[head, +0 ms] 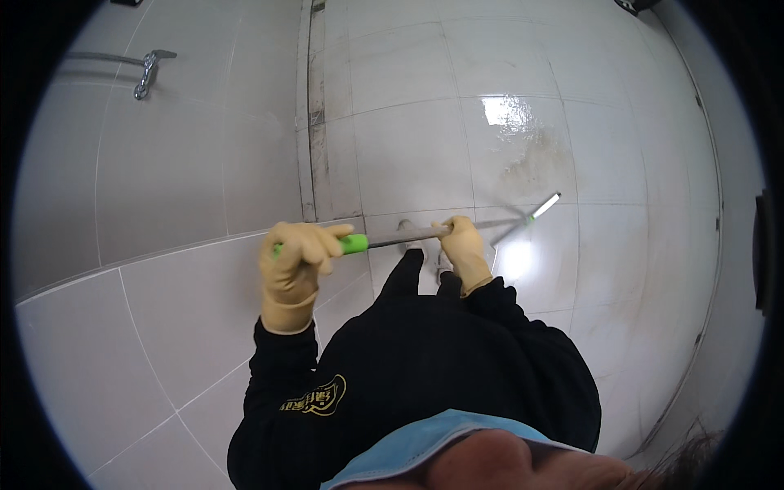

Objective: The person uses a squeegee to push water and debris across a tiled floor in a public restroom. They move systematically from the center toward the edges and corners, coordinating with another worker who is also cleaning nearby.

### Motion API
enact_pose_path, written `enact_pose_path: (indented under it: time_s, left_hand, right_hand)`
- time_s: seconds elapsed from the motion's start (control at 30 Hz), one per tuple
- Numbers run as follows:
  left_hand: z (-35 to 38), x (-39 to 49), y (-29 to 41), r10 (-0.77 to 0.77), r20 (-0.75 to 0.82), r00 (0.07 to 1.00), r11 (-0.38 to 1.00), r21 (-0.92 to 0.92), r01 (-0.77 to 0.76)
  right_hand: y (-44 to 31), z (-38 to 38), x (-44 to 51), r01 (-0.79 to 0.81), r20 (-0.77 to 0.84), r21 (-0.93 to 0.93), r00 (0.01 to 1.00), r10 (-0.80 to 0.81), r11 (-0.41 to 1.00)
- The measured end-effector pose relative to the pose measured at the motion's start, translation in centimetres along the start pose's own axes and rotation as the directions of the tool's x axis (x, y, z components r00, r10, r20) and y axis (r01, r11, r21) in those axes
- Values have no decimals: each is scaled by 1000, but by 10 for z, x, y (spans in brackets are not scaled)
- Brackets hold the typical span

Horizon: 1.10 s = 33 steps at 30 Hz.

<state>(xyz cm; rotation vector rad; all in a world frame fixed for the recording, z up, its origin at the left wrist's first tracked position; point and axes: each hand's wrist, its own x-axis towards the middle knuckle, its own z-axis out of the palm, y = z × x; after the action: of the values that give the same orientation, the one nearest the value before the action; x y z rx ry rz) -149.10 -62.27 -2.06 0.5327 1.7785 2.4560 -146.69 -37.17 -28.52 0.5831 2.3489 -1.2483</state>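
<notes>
My left hand (297,263), in a cream rubber glove, is closed around the green grip of a long pole (401,237), with some fingers raised. In the same kind of glove, my right hand (460,245) holds the pole farther down its shaft. From there the shaft slants down to a narrow head with a green joint and a white or silver bar (545,207), most likely a floor squeegee or brush. This head lies at the floor tiles (514,171), just below a brownish wet smear. Exactly how the head meets the floor cannot be told.
Grey tiled walls stand at the left and lower left, with a chrome wall fitting (147,73) at the upper left. A dirt-stained channel (317,116) runs along the left wall's foot. My shoes (410,236) stand below the pole. A dark object (761,254) is at the right wall.
</notes>
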Motion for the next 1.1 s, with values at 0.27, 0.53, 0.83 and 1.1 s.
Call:
enact_pose_path:
  time_s: [0.27,0.53,0.83,1.1]
  left_hand:
    - [-26,-3,-39,17,-15,1000,999,28,-16]
    - [-78,61,21,239,-130,962,922,342,-183]
    - [-107,112,9,-190,-17,982,978,82,190]
    - [-26,185,-112,-611,298,733,771,15,637]
  right_hand:
    - [3,4,32,-3,-22,-90,1000,1,996]
    - [-144,43,113,270,97,-156,962,-257,950]
    - [-127,-11,148,82,177,-339,984,-23,937]
    - [5,-110,220,-243,-163,-217,964,210,946]
